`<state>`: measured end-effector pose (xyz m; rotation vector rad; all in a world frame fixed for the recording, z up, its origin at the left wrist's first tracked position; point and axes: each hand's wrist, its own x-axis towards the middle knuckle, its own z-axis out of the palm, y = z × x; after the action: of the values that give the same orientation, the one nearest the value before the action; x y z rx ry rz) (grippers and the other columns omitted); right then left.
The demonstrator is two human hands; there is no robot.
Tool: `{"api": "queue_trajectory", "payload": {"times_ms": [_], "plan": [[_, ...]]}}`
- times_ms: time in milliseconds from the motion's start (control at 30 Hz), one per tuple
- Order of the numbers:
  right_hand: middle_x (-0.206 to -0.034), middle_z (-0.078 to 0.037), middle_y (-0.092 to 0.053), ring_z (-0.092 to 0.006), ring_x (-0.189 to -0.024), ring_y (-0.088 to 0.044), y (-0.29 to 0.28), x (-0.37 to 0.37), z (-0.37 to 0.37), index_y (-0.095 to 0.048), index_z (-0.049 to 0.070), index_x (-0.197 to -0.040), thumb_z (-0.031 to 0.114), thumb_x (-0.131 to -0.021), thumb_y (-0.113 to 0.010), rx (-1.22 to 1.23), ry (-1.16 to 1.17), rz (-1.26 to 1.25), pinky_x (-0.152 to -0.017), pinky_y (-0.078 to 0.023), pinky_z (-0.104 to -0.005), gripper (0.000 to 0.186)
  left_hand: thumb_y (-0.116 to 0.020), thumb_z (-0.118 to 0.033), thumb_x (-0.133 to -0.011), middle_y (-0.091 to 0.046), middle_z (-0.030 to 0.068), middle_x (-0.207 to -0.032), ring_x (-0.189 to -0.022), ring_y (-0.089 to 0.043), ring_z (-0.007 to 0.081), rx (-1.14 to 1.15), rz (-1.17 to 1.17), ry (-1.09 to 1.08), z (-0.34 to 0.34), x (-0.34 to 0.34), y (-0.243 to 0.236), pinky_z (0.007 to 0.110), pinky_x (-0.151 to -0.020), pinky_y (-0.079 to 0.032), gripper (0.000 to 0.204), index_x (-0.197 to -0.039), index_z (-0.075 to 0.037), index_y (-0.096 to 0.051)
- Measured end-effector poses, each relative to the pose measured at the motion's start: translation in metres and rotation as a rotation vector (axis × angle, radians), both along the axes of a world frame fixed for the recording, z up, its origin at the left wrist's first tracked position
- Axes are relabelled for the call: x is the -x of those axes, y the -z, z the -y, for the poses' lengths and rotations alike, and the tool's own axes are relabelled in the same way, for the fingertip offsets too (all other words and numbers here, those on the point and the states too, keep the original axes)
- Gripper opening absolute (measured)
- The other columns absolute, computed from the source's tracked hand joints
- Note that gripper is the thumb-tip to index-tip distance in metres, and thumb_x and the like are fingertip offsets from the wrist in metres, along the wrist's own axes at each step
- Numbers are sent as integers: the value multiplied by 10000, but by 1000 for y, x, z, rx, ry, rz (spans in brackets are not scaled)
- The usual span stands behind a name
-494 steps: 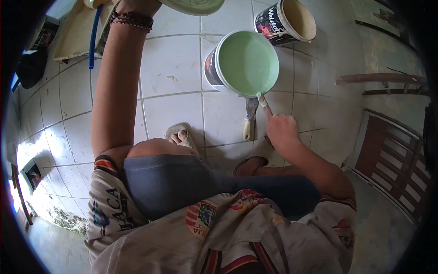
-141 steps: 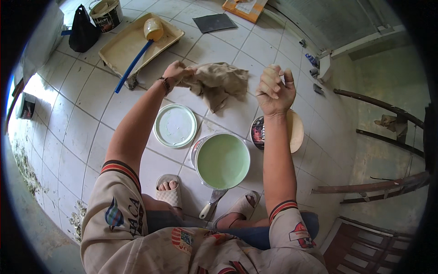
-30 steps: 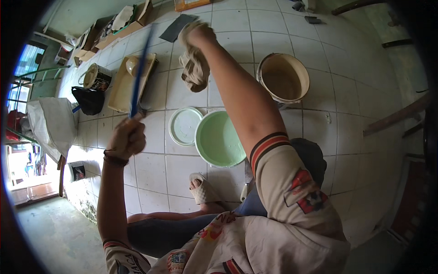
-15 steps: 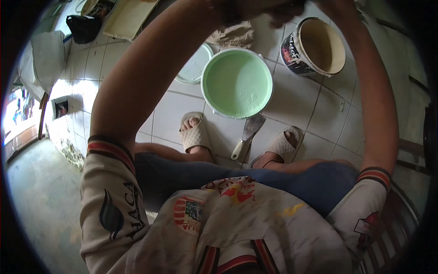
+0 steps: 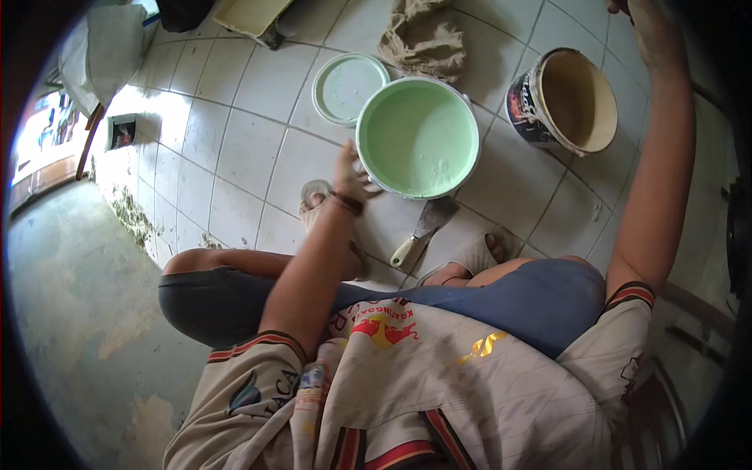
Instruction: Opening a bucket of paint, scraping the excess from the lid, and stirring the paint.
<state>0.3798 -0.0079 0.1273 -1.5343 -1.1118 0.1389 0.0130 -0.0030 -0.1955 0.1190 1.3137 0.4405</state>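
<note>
The left hand (image 5: 351,176) is just beside the near left wall of the bucket of green paint (image 5: 415,196), and from my end its fingers look loosely spread, with nothing in them that I can see. They are blurred, so I cannot tell whether they touch the wall. The right hand (image 5: 648,22) sits at the far right edge of my view, partly cut off; I cannot tell how far it is open or whether it holds anything.

I have the paint bucket upright on the tiled floor (image 5: 251,149), in front of the feet. A round lid (image 5: 350,88) lies by its far left side, a crumpled tan cloth (image 5: 423,39) just beyond it, a second bucket (image 5: 526,113) to the right, and a putty knife (image 5: 424,229) on its near side.
</note>
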Motion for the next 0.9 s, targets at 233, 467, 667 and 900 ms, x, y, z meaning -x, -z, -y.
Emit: {"api": "queue_trajectory", "payload": {"times_ms": [233,467,667,900], "plan": [[-596,8,-489,-85,-453,-477,8,-6,32,-566,75,-831,320,-885,-613,304,-260,-40,-401,-376,-231,256,-422,-334,-951,-569,90,-1230,-1089,-566,255,-139,578,-208,30,-70,-37,426,-947,-460,413,-1277,-92,-498],[-658,0,-521,-41,-556,-514,6,27,59,-620,15,-978,381,-950,-491,551,-453,-131,-440,-366,-170,390,-396,-232,-948,-610,139,-1118,-974,-623,266,-182,552,-310,26,-98,-29,399,-828,-535,362,-1207,-17,-528],[-680,-1,-531,-43,-567,-515,18,44,63,-606,20,-941,294,-905,-545,601,-321,-142,-449,-377,-170,283,-403,-287,-943,-628,119,-1025,-885,-641,247,-305,302,-147,25,-124,-37,366,-732,-556,363,-1137,-24,-560],[-704,-12,-550,-91,-632,-509,47,59,45,-594,24,-902,136,-806,-680,555,-391,202,-588,-427,-241,171,-300,-649,-861,-516,140,-1274,-1149,-503,321,-144,222,142,-4,-117,13,531,-830,-458,700,-1271,-118,-501]]}}
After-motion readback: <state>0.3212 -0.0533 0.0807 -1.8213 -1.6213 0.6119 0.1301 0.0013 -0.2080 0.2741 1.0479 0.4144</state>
